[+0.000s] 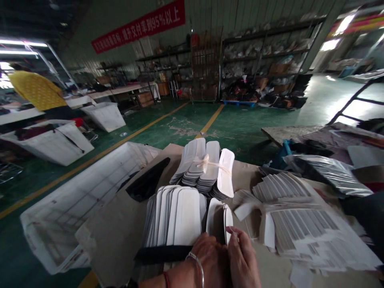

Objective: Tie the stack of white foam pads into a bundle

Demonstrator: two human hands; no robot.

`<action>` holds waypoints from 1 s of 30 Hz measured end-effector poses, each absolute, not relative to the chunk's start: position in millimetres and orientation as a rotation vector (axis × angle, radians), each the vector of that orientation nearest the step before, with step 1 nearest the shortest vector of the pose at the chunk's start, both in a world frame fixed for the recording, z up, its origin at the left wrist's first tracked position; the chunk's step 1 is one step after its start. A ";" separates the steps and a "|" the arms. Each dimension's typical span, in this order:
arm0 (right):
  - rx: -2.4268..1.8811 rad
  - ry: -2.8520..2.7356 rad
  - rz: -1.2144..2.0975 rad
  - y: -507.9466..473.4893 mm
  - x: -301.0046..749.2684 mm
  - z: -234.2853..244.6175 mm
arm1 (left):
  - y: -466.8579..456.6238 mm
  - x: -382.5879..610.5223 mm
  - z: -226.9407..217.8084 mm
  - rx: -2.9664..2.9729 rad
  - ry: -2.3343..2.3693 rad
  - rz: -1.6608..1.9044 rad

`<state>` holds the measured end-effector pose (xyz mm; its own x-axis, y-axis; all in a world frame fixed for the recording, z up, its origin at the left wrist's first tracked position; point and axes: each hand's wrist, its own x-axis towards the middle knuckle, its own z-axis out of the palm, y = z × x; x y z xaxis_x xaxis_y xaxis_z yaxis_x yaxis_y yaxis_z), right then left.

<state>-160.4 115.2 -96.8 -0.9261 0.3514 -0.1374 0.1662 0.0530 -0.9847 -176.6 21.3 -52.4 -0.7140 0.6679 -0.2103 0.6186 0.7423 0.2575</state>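
My left hand (210, 258) and my right hand (244, 258) meet at the table's near edge, both closed on a small stack of white rounded flat pieces (220, 218) held upright. Just left of them lies a fanned stack of the same white pieces (177, 216), with a black strip (163, 253) across its near end. Farther back sits a tied bundle of white pieces (204, 164), bound with pale string. To the right spread several overlapping grey-white cut sheets (303, 224). A bracelet shows on my left wrist.
A brown work table (114, 236) carries everything. A white plastic crate (75, 208) stands left of it on the green floor; two more crates (54, 142) sit farther left beside a person in yellow (37, 90). Shelving (264, 60) lines the back wall. Silvery bags (330, 170) lie right.
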 end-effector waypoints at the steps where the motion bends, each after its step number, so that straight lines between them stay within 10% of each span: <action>1: -0.527 -2.198 2.001 115.3 -162.0 -95.7 | 21.1 -176.4 -50.9 1.003 2.659 0.247; 24: 0.060 -2.164 2.291 143.9 -140.8 -69.9 | 47.3 -164.3 -39.7 0.858 2.752 -0.078; 30: -0.594 -2.084 2.264 206.1 -167.3 -132.5 | 40.3 -165.9 -60.1 0.698 2.868 -0.109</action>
<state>-167.3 206.1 -132.5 -0.9282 0.2570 -0.2690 0.2469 -0.1155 -0.9621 -165.9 40.3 -60.1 -0.8717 0.4479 -0.1989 0.4617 0.8866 -0.0270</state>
